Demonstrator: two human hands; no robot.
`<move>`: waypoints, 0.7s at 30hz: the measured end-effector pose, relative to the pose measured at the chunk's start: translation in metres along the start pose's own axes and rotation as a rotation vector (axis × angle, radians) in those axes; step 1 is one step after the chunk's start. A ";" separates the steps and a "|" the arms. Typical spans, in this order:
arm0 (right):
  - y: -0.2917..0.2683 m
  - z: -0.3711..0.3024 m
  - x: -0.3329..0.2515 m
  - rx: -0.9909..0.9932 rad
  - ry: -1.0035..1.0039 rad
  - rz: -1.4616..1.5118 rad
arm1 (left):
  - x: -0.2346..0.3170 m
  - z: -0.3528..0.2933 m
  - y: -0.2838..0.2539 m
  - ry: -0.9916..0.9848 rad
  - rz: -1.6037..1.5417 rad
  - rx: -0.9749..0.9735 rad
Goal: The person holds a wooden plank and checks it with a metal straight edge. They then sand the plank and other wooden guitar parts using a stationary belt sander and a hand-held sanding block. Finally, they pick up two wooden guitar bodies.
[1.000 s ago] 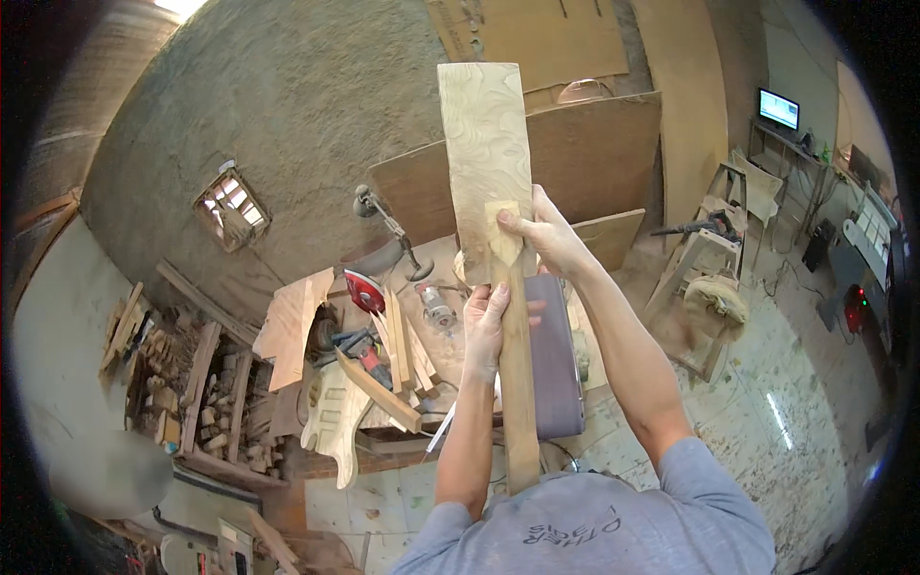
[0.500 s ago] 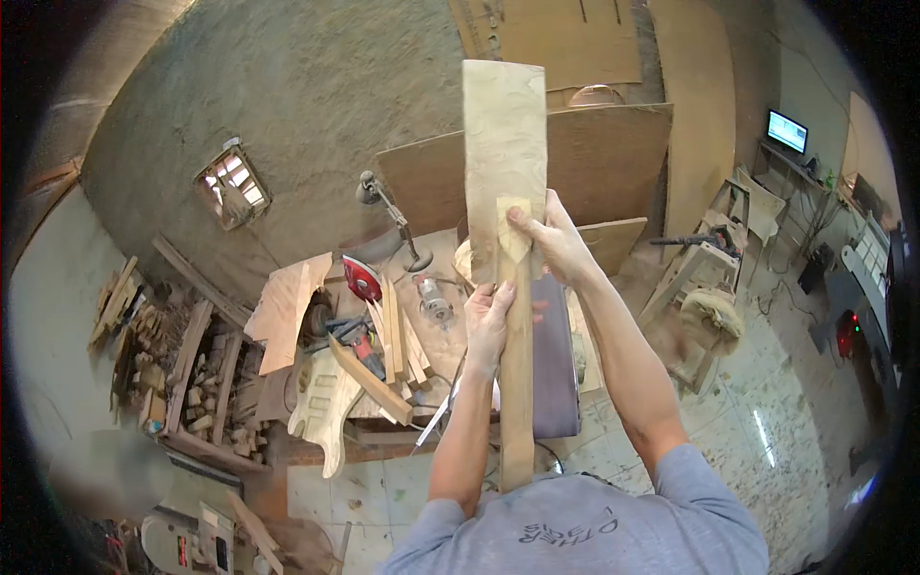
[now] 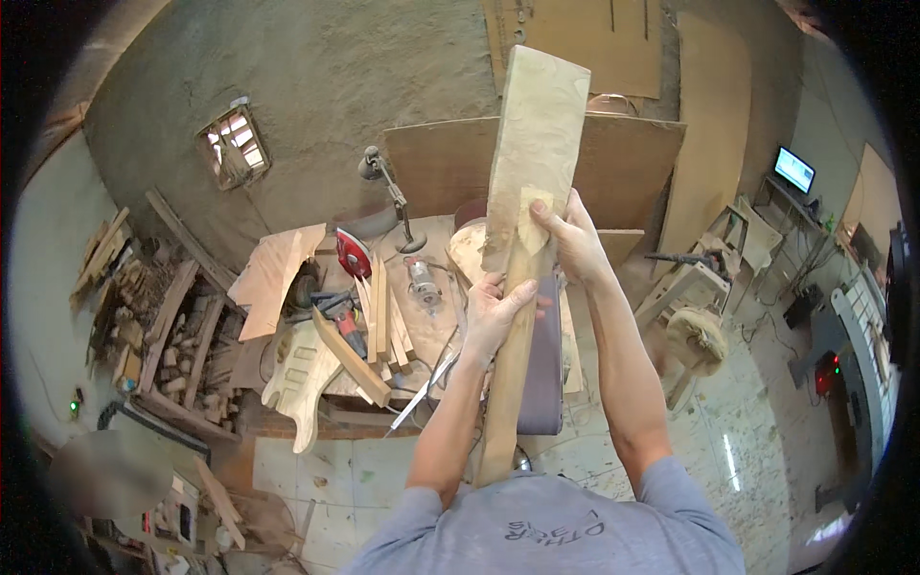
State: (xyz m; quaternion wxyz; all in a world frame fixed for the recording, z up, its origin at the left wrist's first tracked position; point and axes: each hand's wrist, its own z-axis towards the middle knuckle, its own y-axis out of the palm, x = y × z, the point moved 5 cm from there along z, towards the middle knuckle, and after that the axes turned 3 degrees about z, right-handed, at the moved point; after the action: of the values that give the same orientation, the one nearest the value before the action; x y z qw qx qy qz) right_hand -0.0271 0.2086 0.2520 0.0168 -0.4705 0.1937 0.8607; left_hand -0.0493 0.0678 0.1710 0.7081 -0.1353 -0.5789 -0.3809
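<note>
The wooden workpiece (image 3: 523, 261) is clasped around its shaft by the left hand (image 3: 498, 314) and pinched just above by the right hand (image 3: 575, 244); its broad end (image 3: 539, 125), beyond both grips, could be tipped by slackened thumbs.

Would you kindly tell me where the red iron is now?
In the head view, the red iron is on the workbench, to the left of the left hand, just above the wooden strips and left of the desk lamp's base.

Ct.: 2 hands (image 3: 494, 314), 1 long wd. pc. (image 3: 541, 134), 1 red iron (image 3: 353, 254), 1 lamp (image 3: 394, 195), 1 lit scrn. (image 3: 793, 170)
</note>
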 end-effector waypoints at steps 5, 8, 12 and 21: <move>-0.002 -0.001 -0.002 -0.015 0.038 0.053 | 0.001 -0.001 0.002 -0.018 0.012 -0.001; -0.003 0.001 0.000 -0.031 0.047 0.070 | 0.000 -0.001 0.003 -0.013 0.011 -0.009; -0.005 0.003 0.001 -0.048 0.040 0.079 | 0.008 -0.003 0.008 0.032 -0.039 -0.023; -0.005 0.003 -0.001 -0.050 0.077 0.068 | -0.004 0.001 0.002 0.068 -0.078 -0.041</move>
State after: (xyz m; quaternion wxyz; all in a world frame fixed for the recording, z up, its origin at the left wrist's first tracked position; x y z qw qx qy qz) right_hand -0.0282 0.2145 0.2523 -0.0318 -0.4966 0.1887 0.8466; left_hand -0.0492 0.0715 0.1680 0.7092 -0.1141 -0.5513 -0.4244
